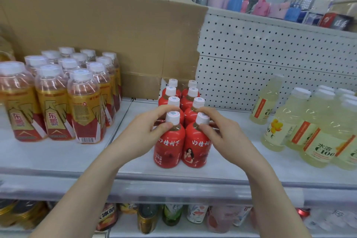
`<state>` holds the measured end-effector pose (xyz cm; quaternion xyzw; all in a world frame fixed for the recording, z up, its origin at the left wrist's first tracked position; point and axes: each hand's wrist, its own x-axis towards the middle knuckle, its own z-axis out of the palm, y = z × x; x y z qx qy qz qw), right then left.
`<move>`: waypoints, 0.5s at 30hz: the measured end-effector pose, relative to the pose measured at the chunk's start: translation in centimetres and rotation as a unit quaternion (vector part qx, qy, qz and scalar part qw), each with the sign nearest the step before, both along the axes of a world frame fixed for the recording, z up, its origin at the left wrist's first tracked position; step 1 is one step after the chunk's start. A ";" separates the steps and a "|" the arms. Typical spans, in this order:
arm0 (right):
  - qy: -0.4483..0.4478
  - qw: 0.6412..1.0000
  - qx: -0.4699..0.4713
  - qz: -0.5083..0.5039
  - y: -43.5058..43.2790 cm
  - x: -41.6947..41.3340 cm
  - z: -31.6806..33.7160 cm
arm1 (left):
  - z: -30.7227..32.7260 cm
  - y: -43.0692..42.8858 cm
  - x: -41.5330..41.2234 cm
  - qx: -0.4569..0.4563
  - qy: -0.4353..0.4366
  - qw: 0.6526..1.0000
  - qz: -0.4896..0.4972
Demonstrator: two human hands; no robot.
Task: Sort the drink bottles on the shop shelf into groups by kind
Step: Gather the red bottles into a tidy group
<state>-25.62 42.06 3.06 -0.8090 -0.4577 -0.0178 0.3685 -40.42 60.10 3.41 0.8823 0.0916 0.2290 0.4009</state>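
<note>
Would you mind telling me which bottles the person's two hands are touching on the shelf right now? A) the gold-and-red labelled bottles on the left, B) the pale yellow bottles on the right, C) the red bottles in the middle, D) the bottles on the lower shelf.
C: the left hand and right hand each grip the neck of one of the two front red bottles, which stand in two rows in the middle of the shelf.

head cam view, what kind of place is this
Most likely a small shop. Drink bottles stand grouped by kind on a white shelf with a pegboard back panel, more drinks sit on the shelf below, and small bags line the shelf above.
</note>
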 end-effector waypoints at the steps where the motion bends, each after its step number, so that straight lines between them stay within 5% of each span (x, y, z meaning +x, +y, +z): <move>1: 0.004 1.000 0.005 -0.001 0.0 0.0 0.0 | 0.0 0.0 -0.1 0.003 0.007 1.000 -0.003; 9: 0.007 0.998 0.055 -0.025 0.2 -0.5 0.2 | 0.8 -0.7 0.1 0.054 -0.037 0.988 0.137; 15: 0.000 0.998 0.053 -0.031 0.4 -0.6 0.1 | 1.3 -0.4 -0.1 0.030 -0.020 0.999 0.032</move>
